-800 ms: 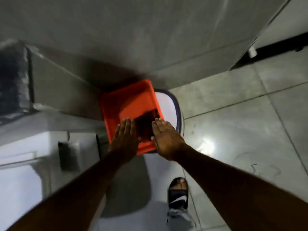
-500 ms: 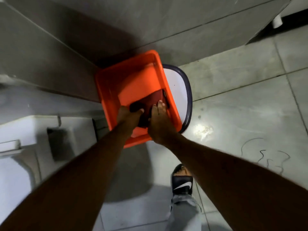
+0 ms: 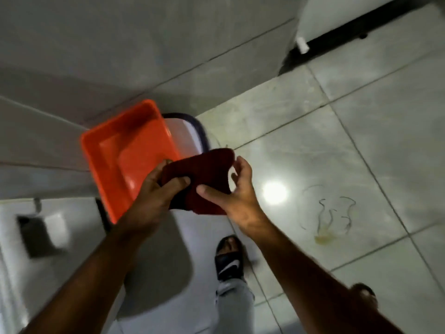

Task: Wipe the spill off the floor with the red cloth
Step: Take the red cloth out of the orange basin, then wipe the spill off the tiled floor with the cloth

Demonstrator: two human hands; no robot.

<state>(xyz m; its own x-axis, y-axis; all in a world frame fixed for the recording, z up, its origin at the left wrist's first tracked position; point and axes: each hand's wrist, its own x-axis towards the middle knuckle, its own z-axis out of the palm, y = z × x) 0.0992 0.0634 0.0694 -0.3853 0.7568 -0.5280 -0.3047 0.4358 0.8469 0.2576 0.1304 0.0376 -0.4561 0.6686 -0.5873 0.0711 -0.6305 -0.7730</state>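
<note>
Both hands' grip closed on red cloth (image 3: 199,179) | left hand (image 3: 150,201) | right hand (image 3: 237,191) | cloth between

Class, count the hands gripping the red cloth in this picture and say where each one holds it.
2. The left hand pinches the red cloth at its left edge; the right hand holds its right side.

An orange tub (image 3: 125,155) sits tilted on a white bin (image 3: 192,138) with a dark rim, by the grey wall (image 3: 144,44). A black sandal (image 3: 228,259) stands on the tiles.
</note>
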